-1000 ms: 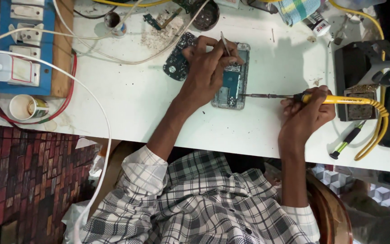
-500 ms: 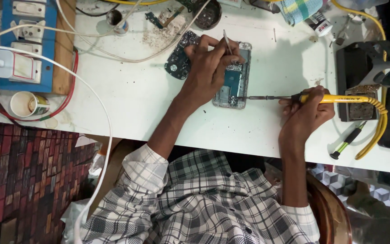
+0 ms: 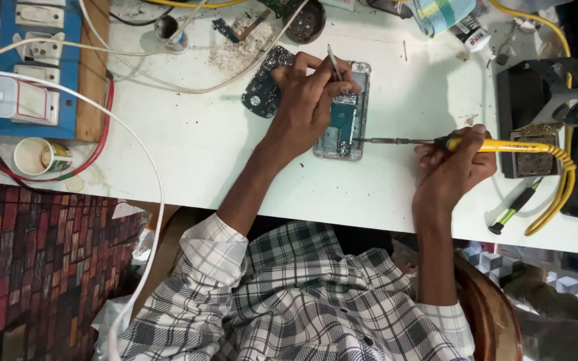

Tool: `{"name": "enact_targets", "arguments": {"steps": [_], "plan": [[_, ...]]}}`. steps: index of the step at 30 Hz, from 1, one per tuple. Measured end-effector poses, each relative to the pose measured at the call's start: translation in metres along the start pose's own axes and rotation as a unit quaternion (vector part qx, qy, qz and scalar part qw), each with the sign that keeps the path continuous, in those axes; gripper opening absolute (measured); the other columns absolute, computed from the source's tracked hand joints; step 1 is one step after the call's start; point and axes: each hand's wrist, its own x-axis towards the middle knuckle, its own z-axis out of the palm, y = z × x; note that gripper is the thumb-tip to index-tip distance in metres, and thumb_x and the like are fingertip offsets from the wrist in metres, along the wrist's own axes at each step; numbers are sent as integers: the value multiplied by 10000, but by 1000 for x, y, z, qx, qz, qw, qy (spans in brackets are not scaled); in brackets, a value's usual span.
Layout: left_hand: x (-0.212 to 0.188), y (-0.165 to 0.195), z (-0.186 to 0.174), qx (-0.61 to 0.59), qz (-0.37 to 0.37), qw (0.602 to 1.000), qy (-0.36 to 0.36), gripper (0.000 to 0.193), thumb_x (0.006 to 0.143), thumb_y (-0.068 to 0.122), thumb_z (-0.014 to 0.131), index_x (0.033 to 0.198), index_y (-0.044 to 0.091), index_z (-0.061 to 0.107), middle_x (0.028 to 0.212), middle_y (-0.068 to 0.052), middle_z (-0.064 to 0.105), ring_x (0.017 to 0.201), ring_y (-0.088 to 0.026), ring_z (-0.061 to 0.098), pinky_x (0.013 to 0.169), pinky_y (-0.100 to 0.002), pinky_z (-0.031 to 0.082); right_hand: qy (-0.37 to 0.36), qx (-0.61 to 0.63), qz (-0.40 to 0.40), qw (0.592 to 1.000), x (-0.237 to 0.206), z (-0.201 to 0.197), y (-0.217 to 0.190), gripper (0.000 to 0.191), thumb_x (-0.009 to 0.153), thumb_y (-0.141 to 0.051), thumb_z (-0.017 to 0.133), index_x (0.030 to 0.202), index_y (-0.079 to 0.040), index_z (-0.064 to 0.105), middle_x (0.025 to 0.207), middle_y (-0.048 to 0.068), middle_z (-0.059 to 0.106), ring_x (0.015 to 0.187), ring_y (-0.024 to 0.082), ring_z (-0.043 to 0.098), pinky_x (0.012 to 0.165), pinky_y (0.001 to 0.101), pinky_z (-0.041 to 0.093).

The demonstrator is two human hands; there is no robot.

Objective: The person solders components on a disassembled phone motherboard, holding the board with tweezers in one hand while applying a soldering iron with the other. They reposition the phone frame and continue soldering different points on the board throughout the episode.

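While the left hand (image 3: 309, 100) still pins the opened phone (image 3: 344, 120) to the white table (image 3: 195, 140), pinching tweezers (image 3: 334, 63), the right hand (image 3: 453, 164), closed round the yellow soldering iron (image 3: 503, 145), has brought its tip to the phone's lower edge; contact seems made.

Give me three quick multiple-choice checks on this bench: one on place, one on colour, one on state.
1. Where does the soldering iron tip rest?
A. on the opened phone
B. in the paper cup
C. on the black stand

2. What colour is the iron's handle?
A. red
B. yellow
C. blue

3. What is the left hand doing?
A. lying flat and empty
B. gripping tweezers over the phone
C. lifting the cup

Answers: 1 A, the metal tip reaches the phone's lower edge; 2 B, the grip in the right hand is yellow; 3 B, thin tweezers stick up from its fingers.
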Motion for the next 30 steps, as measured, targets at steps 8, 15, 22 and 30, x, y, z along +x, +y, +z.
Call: {"name": "enact_targets", "arguments": {"steps": [8,15,22,30], "plan": [[3,4,-3,-18,-5,1000,-1,256,1129,92,434,1306,29,608,1129,58,731,1154,-14,550,1031,-378,234,-1,-22,0,1000,-1,4,-2,305,1167,-251,500,933,-56,504,701,28,507,541,129,546,504,266,432],[3,7,-7,-22,-5,1000,2,279,1122,116,470,1349,28,606,1135,78,751,1133,-62,487,994,-388,234,37,-7,21,999,-2,5,1,271,1150,-229,524,935,-68,483,717,15,498,522,108,468,504,273,454],[4,6,-7,3,-33,999,32,166,1085,164,546,1149,85,677,1135,88,752,1141,-135,461,1008,-415,232,62,30,10,998,0,4,4,321,1133,-298,532,906,-80,473,639,12,439,471,101,422,440,269,397],[-2,-1,-7,41,-30,997,52,180,1061,143,566,1133,103,725,1135,31,731,1158,-176,444,990,-424,219,83,78,-7,993,3,0,13,344,1103,-364,571,929,-75,504,659,-2,433,491,76,367,442,244,341]]}}
